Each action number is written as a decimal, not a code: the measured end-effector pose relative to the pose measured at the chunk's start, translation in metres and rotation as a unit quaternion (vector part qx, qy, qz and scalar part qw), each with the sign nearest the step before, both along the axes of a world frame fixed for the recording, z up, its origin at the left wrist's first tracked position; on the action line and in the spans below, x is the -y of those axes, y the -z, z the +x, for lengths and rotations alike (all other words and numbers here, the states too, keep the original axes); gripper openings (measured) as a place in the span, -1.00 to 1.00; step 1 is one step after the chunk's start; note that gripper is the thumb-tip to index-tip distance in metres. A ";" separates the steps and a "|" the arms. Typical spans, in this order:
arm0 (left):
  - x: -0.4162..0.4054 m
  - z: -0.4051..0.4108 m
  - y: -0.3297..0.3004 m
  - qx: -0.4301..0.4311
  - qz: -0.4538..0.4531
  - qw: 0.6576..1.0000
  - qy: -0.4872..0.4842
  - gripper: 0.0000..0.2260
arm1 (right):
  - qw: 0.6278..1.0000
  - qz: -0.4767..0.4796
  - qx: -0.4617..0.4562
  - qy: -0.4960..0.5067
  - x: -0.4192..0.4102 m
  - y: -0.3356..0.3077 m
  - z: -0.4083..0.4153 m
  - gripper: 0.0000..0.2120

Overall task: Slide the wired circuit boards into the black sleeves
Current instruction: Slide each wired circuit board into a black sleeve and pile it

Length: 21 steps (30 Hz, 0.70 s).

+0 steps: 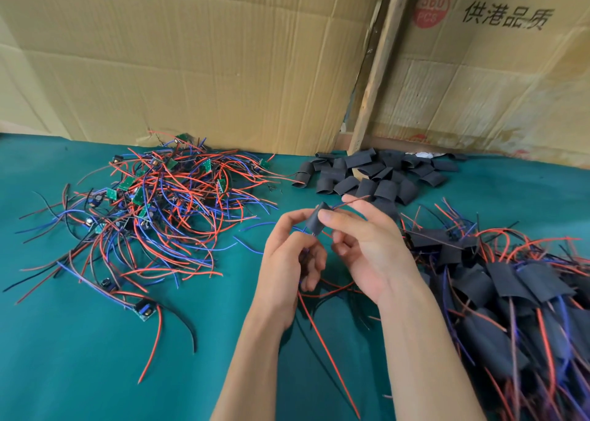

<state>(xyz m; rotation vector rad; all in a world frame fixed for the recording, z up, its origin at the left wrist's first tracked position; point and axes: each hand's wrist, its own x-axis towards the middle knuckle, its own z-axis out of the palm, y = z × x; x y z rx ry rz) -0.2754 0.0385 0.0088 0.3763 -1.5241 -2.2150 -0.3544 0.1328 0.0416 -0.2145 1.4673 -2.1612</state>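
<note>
Both hands mid-worktop: right hand (360,238) pinches a black sleeve (314,219), left hand (292,254) curled on the wires (322,331) feeding it; sleeve looks soft and collapsible, board probably light and fragile, so hold sleeve edges, push by the board.

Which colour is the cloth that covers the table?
The cloth is teal green, plain; the head view shows it.

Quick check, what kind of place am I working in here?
Likely a small hand-assembly workbench: a green cloth table, a heap of wired circuit boards, a pile of black sleeves, and flattened cardboard boxes as a backdrop.
</note>
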 end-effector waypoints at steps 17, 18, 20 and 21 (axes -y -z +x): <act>0.000 0.000 0.001 -0.003 0.055 0.997 -0.053 -0.62 | 0.979 0.110 -0.149 -0.085 -0.001 0.001 0.007 -0.84; 0.000 0.000 0.001 -0.007 0.063 0.997 -0.053 -0.62 | 0.977 0.112 -0.166 -0.072 -0.001 0.000 0.006 -0.83; 0.000 0.000 0.000 -0.020 0.077 0.996 -0.044 -0.65 | 0.982 0.090 -0.164 -0.028 -0.002 0.000 0.004 -0.81; -0.001 0.000 -0.001 -0.028 0.079 0.996 -0.038 -0.67 | 0.987 0.068 -0.147 -0.002 -0.002 0.000 0.003 -0.82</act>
